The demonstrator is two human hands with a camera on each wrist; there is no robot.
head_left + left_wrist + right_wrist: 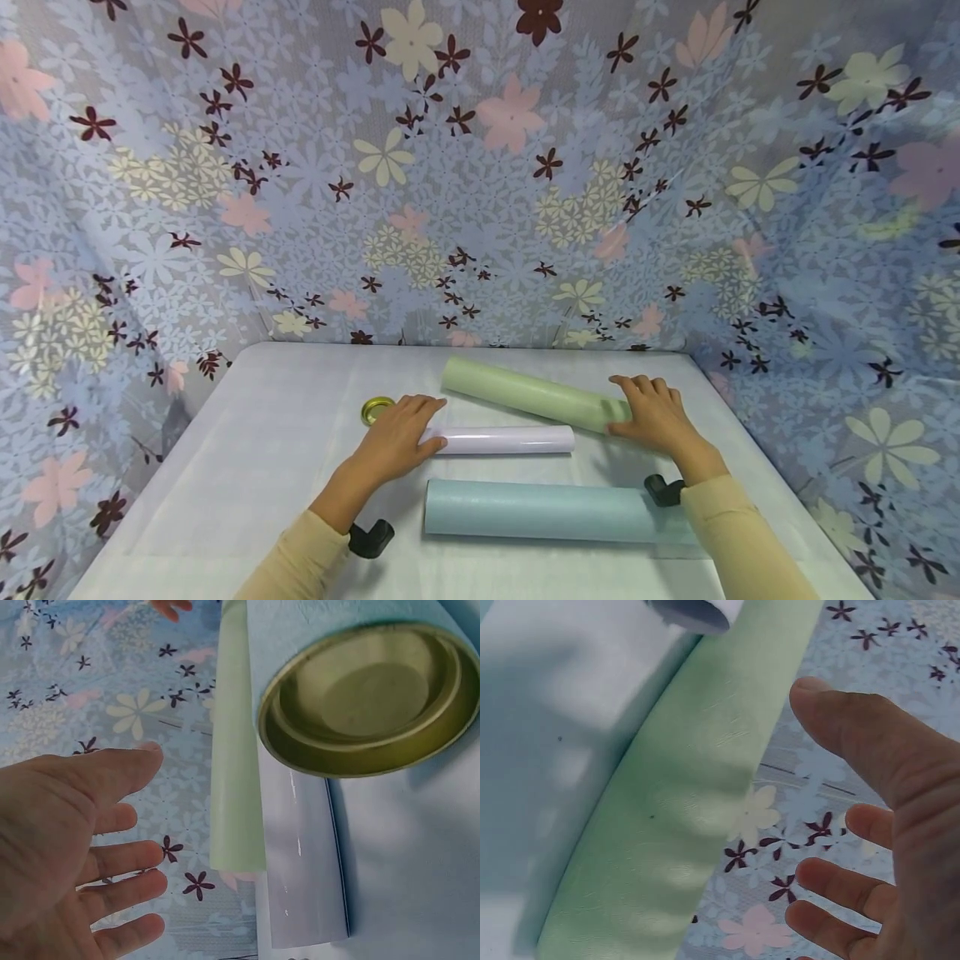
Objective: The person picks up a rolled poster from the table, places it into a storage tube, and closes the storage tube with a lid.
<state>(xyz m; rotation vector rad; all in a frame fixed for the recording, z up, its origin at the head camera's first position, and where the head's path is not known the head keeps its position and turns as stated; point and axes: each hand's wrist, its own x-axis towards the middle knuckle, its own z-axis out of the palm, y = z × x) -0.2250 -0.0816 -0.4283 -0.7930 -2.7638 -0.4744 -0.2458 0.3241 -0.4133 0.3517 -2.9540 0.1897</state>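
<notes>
Three paper rolls lie on the white table: a green roll at the back, a thin white roll in the middle and a wide light blue roll in front. My left hand rests flat with straight fingers on the white roll's left end. My right hand lies on the green roll's right end with relaxed fingers. The left wrist view shows the spread left hand beside the green roll, the white roll and the blue roll's gold-capped end. In the right wrist view the right hand is spread beside the green roll.
A small gold lid lies on the table just left of my left hand. A flowered curtain closes in the table at the back and on both sides. Bare tabletop shows at the left and along the front edge.
</notes>
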